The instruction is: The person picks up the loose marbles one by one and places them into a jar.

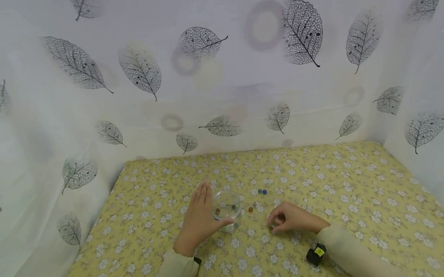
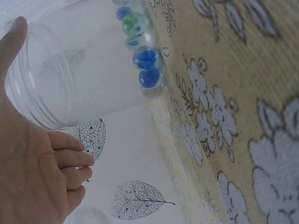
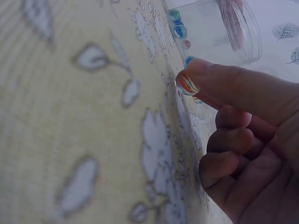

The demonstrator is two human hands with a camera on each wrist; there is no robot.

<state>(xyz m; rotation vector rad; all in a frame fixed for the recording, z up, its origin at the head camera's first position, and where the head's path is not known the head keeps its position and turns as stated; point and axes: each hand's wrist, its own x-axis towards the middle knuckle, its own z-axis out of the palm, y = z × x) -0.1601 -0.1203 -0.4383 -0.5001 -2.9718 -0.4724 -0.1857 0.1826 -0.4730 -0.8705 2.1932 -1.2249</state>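
Observation:
A clear round jar (image 1: 225,192) stands upright on the cloth, with several marbles at its bottom. Blue marbles (image 2: 145,59) and a green-and-white marble (image 2: 135,24) show through its wall in the left wrist view. My left hand (image 1: 199,217) is beside the jar near its rim, fingers straight and thumb spread across the near side. Between thumb and forefinger, my right hand (image 1: 292,217) pinches a clear marble with an orange swirl (image 3: 188,84), low over the cloth to the right of the jar. Its other fingers are curled in.
Right of the jar, an orange marble (image 1: 250,210) lies on the yellow flowered cloth (image 1: 365,197). Farther back sits a blue marble (image 1: 264,191) with a darker marble (image 1: 259,191) against it. A white leaf-patterned curtain (image 1: 218,91) encloses the table's back and sides.

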